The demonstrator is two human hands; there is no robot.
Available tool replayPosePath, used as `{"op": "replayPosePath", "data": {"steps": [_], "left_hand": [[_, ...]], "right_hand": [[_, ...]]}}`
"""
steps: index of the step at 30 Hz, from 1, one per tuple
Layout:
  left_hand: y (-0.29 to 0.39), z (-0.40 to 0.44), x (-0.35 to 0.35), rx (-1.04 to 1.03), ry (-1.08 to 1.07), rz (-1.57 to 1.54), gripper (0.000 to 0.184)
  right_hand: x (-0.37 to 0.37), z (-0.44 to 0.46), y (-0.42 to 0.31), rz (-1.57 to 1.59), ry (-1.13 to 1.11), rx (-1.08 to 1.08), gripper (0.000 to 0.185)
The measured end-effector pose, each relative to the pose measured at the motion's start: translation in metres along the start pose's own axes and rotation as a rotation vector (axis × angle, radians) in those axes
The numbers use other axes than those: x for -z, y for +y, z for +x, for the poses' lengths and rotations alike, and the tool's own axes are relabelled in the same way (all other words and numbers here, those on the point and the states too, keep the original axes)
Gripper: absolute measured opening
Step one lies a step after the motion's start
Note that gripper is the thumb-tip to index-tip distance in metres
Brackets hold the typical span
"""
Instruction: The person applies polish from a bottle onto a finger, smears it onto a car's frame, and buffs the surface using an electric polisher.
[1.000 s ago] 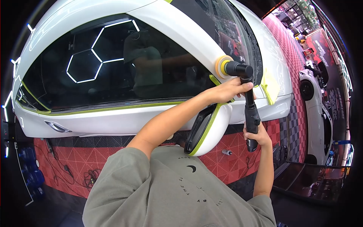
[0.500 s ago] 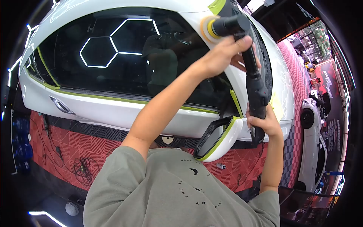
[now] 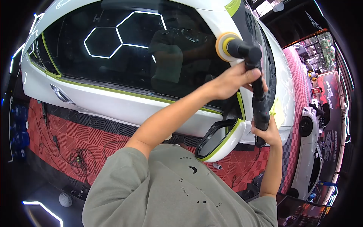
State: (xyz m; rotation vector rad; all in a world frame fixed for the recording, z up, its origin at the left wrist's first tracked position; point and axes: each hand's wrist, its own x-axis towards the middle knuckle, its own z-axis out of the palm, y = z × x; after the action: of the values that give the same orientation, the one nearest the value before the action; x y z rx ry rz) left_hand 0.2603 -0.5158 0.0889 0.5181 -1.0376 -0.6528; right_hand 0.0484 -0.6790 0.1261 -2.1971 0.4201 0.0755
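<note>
A black polisher (image 3: 258,90) with a round yellow and orange pad (image 3: 228,46) is held in both hands. My left hand (image 3: 236,80) wraps round its neck just below the head, fingers partly hidden behind it. Lower down, my right hand (image 3: 267,132) grips the handle end. The pad's face is against or very near the white pillar (image 3: 211,22) between the side window (image 3: 124,49) and the windshield; contact cannot be made out. Green tape (image 3: 124,92) lines the window's lower edge. Below it, the side mirror (image 3: 221,142) also carries green tape.
Cables (image 3: 79,162) and a small bottle (image 3: 217,165) lie on the red floor tiles (image 3: 113,151). Blue water jugs (image 3: 19,130) stand at the left. Another white car (image 3: 307,162) is at the right. A yellow cloth (image 3: 279,111) rests on the near car.
The polisher first went up along the pillar, then came back down a little and to the right. Both hands moved with it and kept their hold. The view has shifted too.
</note>
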Motion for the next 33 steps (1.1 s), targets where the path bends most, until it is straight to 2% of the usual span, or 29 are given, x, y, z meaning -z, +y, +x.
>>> {"op": "replayPosePath", "data": {"steps": [5, 8, 10, 11, 16, 21, 24, 27, 30, 32, 33], "left_hand": [[-0.045, -0.014, -0.024, 0.093, -0.035, -0.156, 0.046], [-0.071, -0.015, -0.028, 0.055, -0.096, -0.062, 0.043], [-0.079, -0.015, -0.029, 0.097, -0.141, -0.059, 0.043], [-0.083, -0.016, -0.029, 0.159, -0.182, -0.015, 0.043], [-0.102, -0.024, -0.033, 0.359, -0.259, 0.107, 0.050], [-0.112, -0.023, -0.032, 0.420, -0.339, 0.104, 0.059], [-0.127, -0.025, -0.032, 0.492, -0.410, 0.236, 0.066], [-0.127, -0.024, -0.035, 0.442, -0.422, 0.211, 0.064], [-0.101, -0.017, -0.036, 0.307, -0.278, -0.037, 0.054], [-0.079, -0.008, -0.028, 0.211, -0.230, -0.069, 0.050], [-0.067, -0.003, -0.024, 0.152, -0.191, -0.074, 0.048]], "right_hand": [[0.023, -0.029, 0.037, -0.108, 0.004, -0.137, 0.037], [0.026, -0.037, 0.056, -0.086, -0.001, -0.108, 0.030], [0.029, -0.043, 0.069, -0.073, 0.001, -0.159, 0.036], [0.031, -0.046, 0.075, -0.064, 0.001, -0.200, 0.043], [0.042, -0.057, 0.102, -0.086, -0.009, -0.230, 0.044], [0.045, -0.067, 0.119, -0.067, 0.009, -0.240, 0.045], [0.052, -0.073, 0.127, -0.148, -0.026, -0.239, 0.044], [0.053, -0.074, 0.120, -0.141, -0.007, -0.293, 0.044], [0.044, -0.067, 0.100, -0.113, 0.005, -0.286, 0.045], [0.035, -0.054, 0.070, -0.079, 0.051, -0.254, 0.046], [0.031, -0.048, 0.039, -0.077, 0.058, -0.339, 0.046]]}}
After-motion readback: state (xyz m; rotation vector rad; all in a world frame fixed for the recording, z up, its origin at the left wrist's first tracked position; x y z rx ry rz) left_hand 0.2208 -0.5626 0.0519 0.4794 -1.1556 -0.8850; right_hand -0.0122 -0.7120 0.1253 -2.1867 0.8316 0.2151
